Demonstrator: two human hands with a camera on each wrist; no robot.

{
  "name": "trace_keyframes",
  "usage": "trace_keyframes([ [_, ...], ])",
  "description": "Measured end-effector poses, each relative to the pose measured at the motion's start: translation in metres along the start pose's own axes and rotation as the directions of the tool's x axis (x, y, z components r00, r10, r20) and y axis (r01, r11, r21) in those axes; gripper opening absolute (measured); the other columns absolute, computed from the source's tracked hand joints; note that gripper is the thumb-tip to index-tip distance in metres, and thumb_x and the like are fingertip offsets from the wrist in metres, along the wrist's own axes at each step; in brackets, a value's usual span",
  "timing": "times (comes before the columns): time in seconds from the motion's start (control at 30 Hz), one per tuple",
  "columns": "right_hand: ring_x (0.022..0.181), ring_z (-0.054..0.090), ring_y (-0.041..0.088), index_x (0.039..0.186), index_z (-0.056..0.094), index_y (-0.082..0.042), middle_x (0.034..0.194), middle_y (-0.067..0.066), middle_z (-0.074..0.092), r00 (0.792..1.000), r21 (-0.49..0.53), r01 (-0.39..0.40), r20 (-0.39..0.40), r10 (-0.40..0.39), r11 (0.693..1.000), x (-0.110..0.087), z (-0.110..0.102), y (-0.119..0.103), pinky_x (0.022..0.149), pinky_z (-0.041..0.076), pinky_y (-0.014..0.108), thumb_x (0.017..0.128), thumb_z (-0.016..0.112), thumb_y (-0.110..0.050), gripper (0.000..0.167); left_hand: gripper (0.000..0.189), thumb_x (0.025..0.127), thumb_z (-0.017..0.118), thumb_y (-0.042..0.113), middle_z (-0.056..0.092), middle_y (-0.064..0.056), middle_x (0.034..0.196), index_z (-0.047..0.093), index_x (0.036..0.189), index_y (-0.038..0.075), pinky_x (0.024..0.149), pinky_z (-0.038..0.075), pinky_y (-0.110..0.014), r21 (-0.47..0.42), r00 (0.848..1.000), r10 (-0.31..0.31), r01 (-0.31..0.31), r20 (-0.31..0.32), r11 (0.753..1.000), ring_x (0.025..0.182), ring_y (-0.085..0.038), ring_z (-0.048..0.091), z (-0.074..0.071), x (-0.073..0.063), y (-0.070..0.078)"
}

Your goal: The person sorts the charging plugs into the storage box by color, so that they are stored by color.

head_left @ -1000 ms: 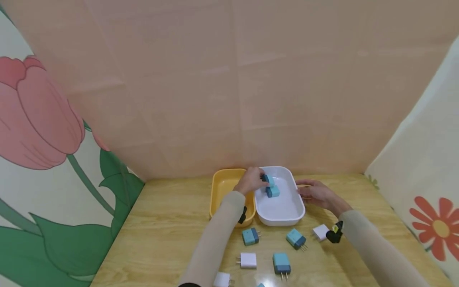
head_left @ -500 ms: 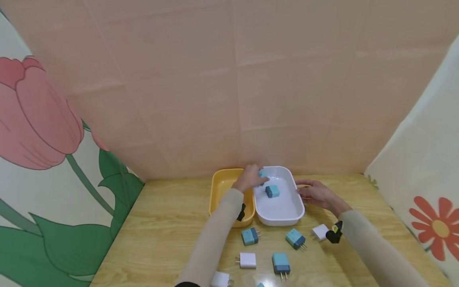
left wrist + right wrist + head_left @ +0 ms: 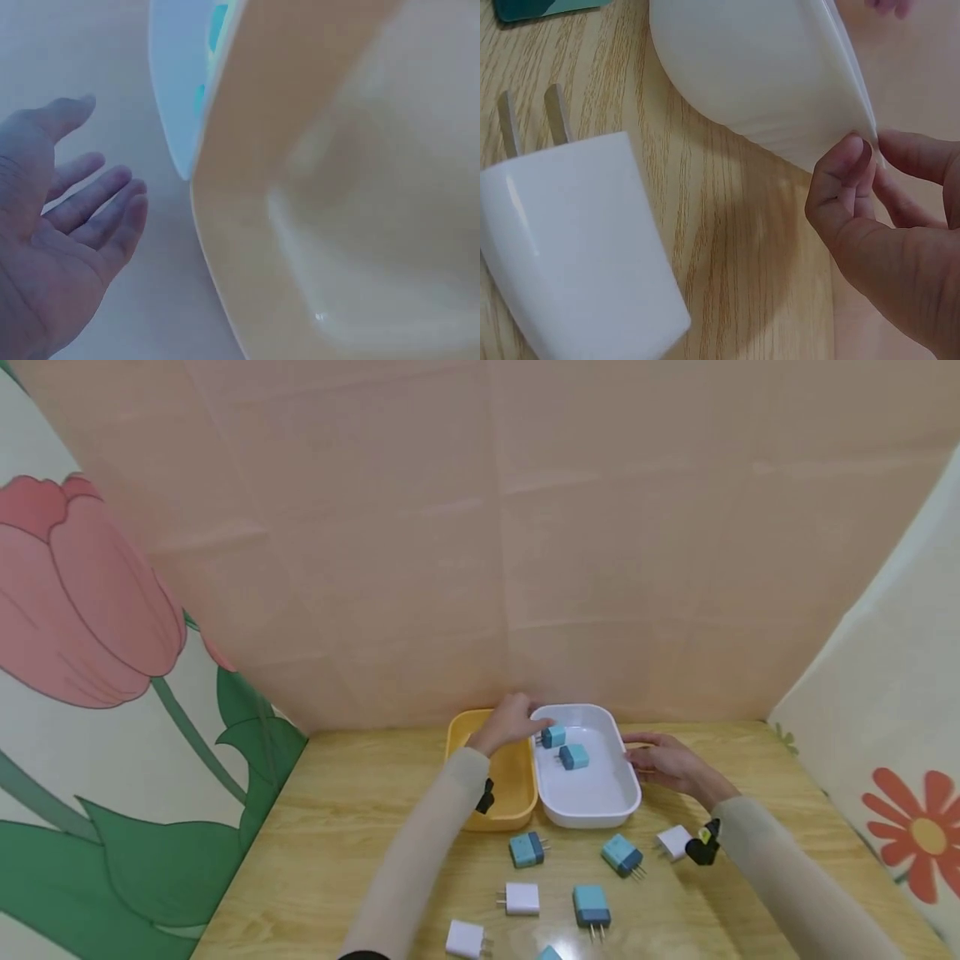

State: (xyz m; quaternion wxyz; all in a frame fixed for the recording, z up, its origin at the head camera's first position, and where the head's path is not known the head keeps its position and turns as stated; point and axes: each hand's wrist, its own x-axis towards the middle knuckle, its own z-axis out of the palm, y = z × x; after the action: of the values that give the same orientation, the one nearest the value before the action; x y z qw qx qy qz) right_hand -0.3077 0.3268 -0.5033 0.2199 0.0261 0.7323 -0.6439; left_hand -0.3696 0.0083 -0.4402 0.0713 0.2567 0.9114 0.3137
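My left hand [image 3: 510,725] is over the back of the yellow tray [image 3: 516,781], near the white tray's left rim. In the left wrist view its palm [image 3: 52,277] holds nothing and the fingers are loosely bent. Two blue plug chargers lie in the white tray [image 3: 588,797]: one charger [image 3: 555,737] near the back left corner, another charger [image 3: 575,757] just in front of it. My right hand [image 3: 671,764] is at the white tray's right side. Thumb and fingers of that hand [image 3: 900,225] pinch the tray's rim in the right wrist view.
Across the wooden table [image 3: 330,827] in front of the trays lie loose chargers, such as a blue charger [image 3: 527,849], a white charger [image 3: 522,898] and a white charger [image 3: 585,247] beneath the right wrist. A hanging cloth [image 3: 420,568] closes off the back.
My left hand has let go of a blue charger in the white tray's back left corner, then drawn back left over the yellow tray. The right hand has stayed at the rim.
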Motion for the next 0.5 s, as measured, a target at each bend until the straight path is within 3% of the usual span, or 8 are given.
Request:
trace_keyframes([
  [0.23, 0.104, 0.066, 0.015, 0.162, 0.031, 0.003, 0.126, 0.006, 0.072, 1.000, -0.017, -0.013, -0.018, 0.013, 1.000, 0.000, -0.001, -0.002, 0.090, 0.061, 0.032, 0.107, 0.060, -0.015, 0.064, 0.040, 0.103, 0.070, 0.031, 0.068, -0.013, 0.142, 0.068, 0.139, 0.012, 0.110, 0.055, -0.043, -0.023, 1.000, 0.006, -0.006, 0.024, 1.000, 0.132, -0.033, 0.063, -0.013, -0.009, -0.003],
  [0.5, 0.103, 0.066, 0.015, 0.162, 0.031, 0.003, 0.126, 0.006, 0.072, 0.999, -0.023, -0.024, -0.027, 0.023, 0.999, -0.001, -0.002, -0.001, 0.091, 0.061, 0.032, 0.108, 0.059, -0.015, 0.063, 0.036, 0.103, 0.069, 0.033, 0.070, -0.014, 0.137, 0.072, 0.133, 0.014, 0.107, 0.057, -0.043, 0.004, 1.000, 0.014, -0.014, 0.009, 1.000, 0.124, -0.030, 0.066, -0.021, -0.022, -0.011],
])
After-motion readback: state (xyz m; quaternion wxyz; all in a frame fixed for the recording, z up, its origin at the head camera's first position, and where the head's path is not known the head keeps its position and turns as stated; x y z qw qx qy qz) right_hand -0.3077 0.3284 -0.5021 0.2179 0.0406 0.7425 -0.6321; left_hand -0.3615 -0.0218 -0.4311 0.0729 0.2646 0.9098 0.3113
